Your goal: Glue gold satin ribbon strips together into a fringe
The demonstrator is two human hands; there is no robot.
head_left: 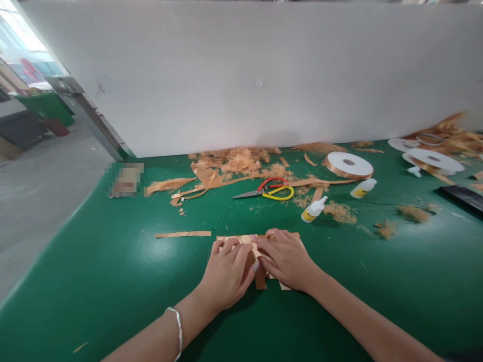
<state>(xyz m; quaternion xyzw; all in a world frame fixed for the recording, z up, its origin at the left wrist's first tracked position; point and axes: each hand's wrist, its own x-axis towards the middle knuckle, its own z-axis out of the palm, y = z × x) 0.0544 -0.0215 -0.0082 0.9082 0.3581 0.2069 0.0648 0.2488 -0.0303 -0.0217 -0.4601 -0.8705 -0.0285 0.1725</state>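
Both hands rest on a small woven patch of tan ribbon strips [260, 277] lying flat on the green table [113, 281]. My left hand [226, 271] presses the left part, fingers bent down onto the strips. My right hand [285, 256] covers the right part, fingertips meeting the left hand's. Most of the patch is hidden under the hands; whether either hand pinches a strip cannot be told. A loose tan strip [183, 234] lies just left of the patch.
Scissors with red and yellow handles [266, 192] lie beyond the hands. Two small glue bottles [314, 208] [363, 187] are at the right. A ribbon reel [349, 165] and more reels [433, 160] sit further back, amid ribbon shreds [237, 162]. A white wall stands behind.
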